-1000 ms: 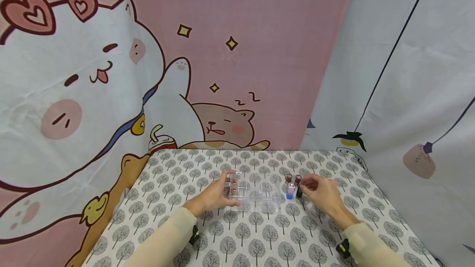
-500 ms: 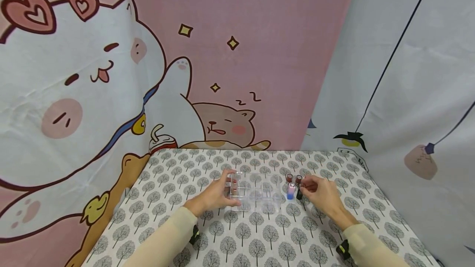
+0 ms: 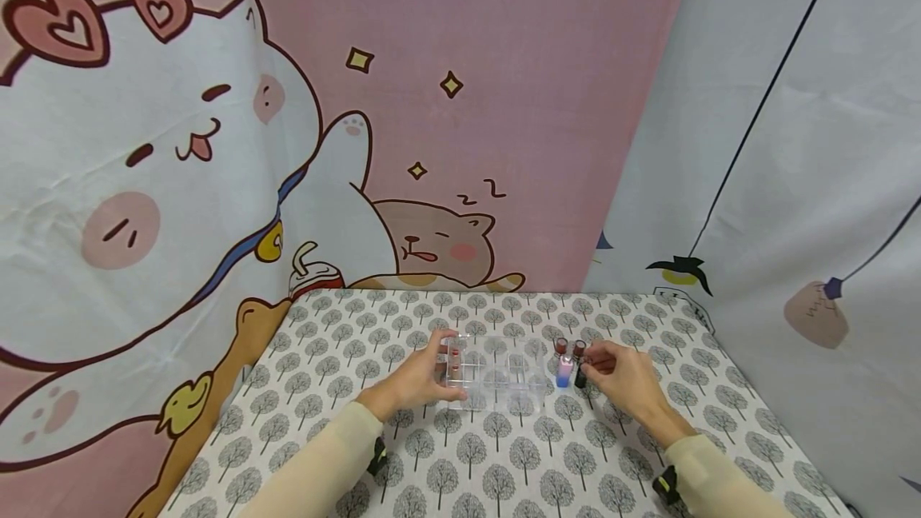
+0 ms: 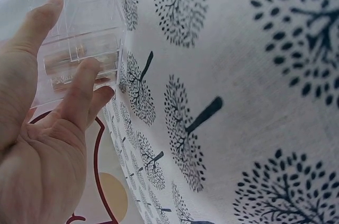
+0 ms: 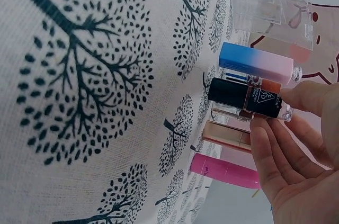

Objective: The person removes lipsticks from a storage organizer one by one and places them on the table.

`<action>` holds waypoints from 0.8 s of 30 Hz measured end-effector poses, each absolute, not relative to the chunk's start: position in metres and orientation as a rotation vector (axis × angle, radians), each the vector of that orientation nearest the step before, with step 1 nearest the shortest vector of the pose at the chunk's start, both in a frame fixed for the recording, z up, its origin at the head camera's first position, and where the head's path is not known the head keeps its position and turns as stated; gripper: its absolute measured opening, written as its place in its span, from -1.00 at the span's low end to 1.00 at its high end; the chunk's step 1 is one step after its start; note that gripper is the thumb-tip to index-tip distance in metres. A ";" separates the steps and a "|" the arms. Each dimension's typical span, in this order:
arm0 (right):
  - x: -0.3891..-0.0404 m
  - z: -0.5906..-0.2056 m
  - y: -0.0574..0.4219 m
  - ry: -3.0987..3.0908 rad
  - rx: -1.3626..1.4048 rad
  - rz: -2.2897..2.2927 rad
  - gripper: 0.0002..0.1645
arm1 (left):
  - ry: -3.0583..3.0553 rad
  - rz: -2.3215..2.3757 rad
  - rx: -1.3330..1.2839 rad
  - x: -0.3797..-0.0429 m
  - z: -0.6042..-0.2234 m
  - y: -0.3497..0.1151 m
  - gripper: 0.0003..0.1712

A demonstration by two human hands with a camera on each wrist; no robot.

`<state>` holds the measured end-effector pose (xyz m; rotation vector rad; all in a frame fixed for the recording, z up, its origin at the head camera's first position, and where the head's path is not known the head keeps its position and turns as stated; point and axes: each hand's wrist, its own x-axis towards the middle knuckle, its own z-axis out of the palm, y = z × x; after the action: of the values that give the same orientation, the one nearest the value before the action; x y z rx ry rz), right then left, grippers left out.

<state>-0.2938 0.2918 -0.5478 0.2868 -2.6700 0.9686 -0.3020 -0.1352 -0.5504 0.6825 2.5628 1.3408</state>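
Black tube [image 5: 244, 97] stayed put, pinched as before by my right hand [image 3: 624, 378], while my left hand [image 3: 417, 378], spread wide, gripped the clear box [image 3: 496, 382].

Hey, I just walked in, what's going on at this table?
Someone has both hands busy. The left hand grips one end of a clear compartment box, where gold-toned tubes show inside. The right hand pinches a black lipstick tube; whether it's lifted is hard to tell. A blue-and-pink tube and a magenta tube stand nearby, outside the box.
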 end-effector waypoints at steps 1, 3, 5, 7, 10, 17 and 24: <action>-0.294 -0.547 0.292 -2.672 0.285 0.974 -0.67 | 2.564 1.339 0.674 -0.302 -0.550 -0.135 0.30; -0.294 -0.547 0.292 -2.670 0.286 0.979 -0.66 | 2.566 1.338 0.665 -0.303 -0.551 -0.135 0.31; -0.293 -0.546 0.292 -2.661 0.296 0.971 -0.65 | 2.572 1.335 0.668 -0.303 -0.551 -0.136 0.30; -0.293 -0.545 0.292 -2.654 0.294 0.969 -0.65 | 2.580 1.327 0.671 -0.303 -0.551 -0.136 0.30; -0.291 -0.543 0.291 -2.654 0.292 0.975 -0.65 | 2.584 1.321 0.676 -0.303 -0.551 -0.136 0.30; -0.287 -0.537 0.292 -2.676 0.268 0.983 -0.65 | 2.567 1.340 0.682 -0.303 -0.552 -0.137 0.30; -0.286 -0.529 0.292 -2.627 0.331 0.890 -0.69 | 2.555 1.349 0.681 -0.302 -0.551 -0.136 0.30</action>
<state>-0.2858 0.2924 -0.5292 0.3313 -2.6268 0.8901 -0.3022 -0.1364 -0.5510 0.6810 2.5554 1.3494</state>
